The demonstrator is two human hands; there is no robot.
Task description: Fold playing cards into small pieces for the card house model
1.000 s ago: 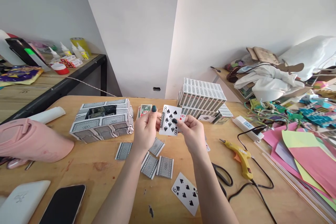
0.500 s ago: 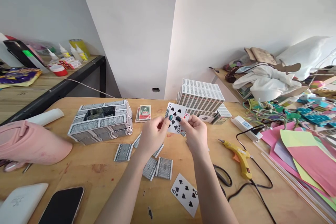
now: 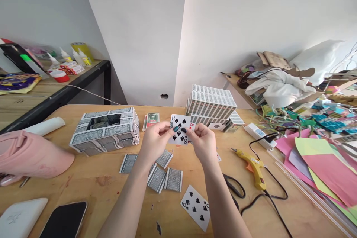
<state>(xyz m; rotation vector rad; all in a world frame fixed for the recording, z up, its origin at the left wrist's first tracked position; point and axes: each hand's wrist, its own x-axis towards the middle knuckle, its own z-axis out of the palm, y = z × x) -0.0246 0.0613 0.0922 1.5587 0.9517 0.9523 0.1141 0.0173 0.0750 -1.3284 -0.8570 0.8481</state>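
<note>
Between my two hands, above the middle of the table, is an eight of spades playing card point(image 3: 180, 119), face toward me. A second card with a red eight peeks out at its right edge. My left hand point(image 3: 158, 137) pinches the left side with the thumb on the face. My right hand point(image 3: 202, 139) grips the right side the same way; the fingers behind are hidden. Below lie several face-down cards, one of them a folded-looking card point(image 3: 173, 179). A spade card point(image 3: 196, 207) rests face up near my right forearm.
A box covered in cards point(image 3: 111, 134) stands left, beside a pink cup point(image 3: 41, 156) and a phone point(image 3: 65, 219). Stacked card boxes point(image 3: 212, 100) stand behind my right hand. To the right lie a yellow glue gun point(image 3: 256, 171), black-handled scissors point(image 3: 237, 186), a power strip point(image 3: 258, 134) and coloured paper point(image 3: 329, 171).
Both hands have shifted slightly left and down with the cards still pinched between them. The view has moved a little; the things on the table stay put.
</note>
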